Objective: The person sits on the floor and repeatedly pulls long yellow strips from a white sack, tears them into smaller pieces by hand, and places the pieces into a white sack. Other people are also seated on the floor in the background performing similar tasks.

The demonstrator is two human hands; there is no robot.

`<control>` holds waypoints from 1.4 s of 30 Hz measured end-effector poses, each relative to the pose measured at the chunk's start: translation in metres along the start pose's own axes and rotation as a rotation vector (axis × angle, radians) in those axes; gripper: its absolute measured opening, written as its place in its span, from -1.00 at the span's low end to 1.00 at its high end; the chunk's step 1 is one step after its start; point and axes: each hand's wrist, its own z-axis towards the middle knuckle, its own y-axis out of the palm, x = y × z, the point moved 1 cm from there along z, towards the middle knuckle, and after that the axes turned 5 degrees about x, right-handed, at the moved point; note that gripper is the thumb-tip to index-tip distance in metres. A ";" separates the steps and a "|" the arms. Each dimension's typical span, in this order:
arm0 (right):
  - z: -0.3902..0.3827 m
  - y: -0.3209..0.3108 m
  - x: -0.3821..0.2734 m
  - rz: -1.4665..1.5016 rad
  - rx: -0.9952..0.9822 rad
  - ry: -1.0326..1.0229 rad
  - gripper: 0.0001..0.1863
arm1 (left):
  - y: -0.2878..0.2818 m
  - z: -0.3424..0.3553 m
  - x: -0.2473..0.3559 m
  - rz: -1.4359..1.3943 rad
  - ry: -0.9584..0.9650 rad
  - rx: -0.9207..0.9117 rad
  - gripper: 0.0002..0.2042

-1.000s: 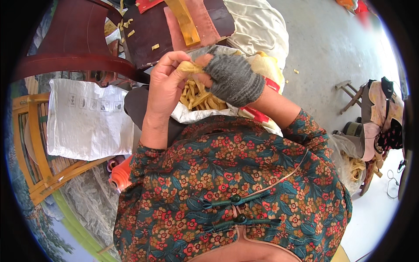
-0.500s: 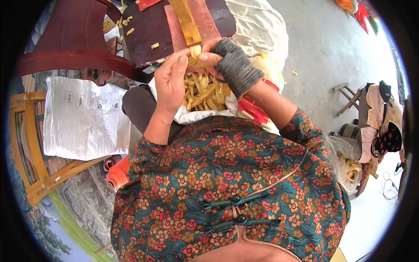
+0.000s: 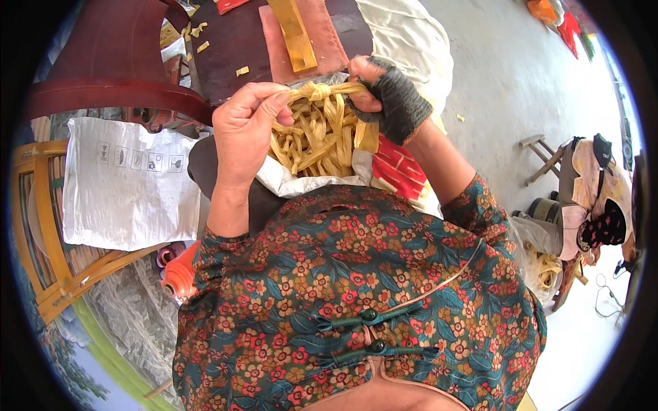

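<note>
The yellow strip looks creased, the glove matt cloth.

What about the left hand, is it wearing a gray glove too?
No, the left hand pinching the knotted yellow strip is bare, while the gray glove is on the right hand.

narrow room between left hand and right hand, crossed by knotted yellow strip, wooden bar beyond, red chair leftward, open floor rightward
</note>
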 end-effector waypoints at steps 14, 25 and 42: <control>-0.001 0.028 0.036 -0.984 -0.073 0.026 -0.63 | 0.002 -0.005 -0.043 0.994 0.652 -0.193 -0.71; 0.015 0.024 0.009 -1.011 0.215 -0.297 -0.61 | 0.005 0.047 -0.068 0.494 0.326 -0.129 -0.88; 0.106 -0.016 -0.008 -1.448 0.317 -0.543 -0.58 | 0.002 0.107 -0.097 0.069 -0.351 -0.006 -0.82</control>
